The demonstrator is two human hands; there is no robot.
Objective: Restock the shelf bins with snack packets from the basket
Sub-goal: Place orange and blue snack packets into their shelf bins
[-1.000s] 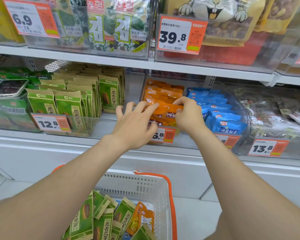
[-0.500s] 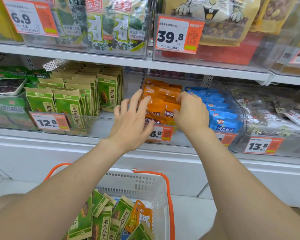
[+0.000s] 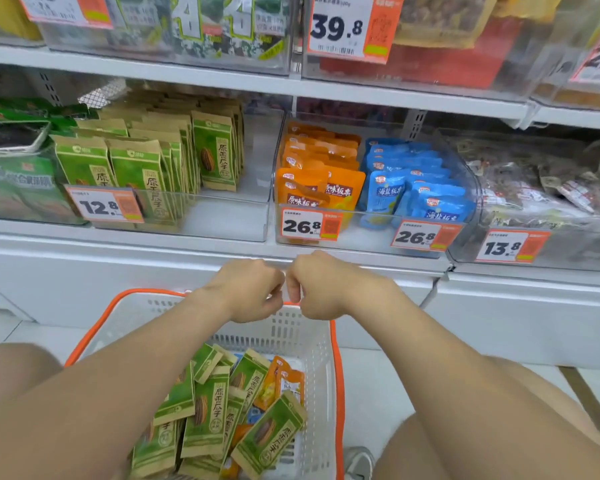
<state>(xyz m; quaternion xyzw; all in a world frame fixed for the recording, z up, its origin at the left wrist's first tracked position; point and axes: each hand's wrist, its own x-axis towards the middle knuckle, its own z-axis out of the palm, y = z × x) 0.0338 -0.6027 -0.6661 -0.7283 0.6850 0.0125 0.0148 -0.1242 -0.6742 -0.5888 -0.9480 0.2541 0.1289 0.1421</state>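
A white basket with an orange rim [image 3: 337, 375] sits low in front of me, holding several green seed packets [image 3: 208, 407] and a few orange packets [image 3: 281, 382]. On the shelf above, a clear bin [image 3: 361, 237] holds rows of orange packets [image 3: 319, 174] beside blue packets [image 3: 416, 188]. My left hand [image 3: 248, 289] and my right hand [image 3: 321, 285] hover side by side over the basket's far rim, below the bin. Both have loosely curled fingers and hold nothing.
Left of the orange bin, a clear bin holds upright green seed packets [image 3: 146, 161], with bare floor at its right side. A bin of grey-wrapped snacks [image 3: 548, 188] stands at the right. Orange price tags [image 3: 309, 225] line the bin fronts. A white cabinet front [image 3: 499, 317] lies below the shelf.
Both hands have left the orange packets in the bin and dropped down toward me, over the basket rim. The front orange packets now stand in the bin untouched.
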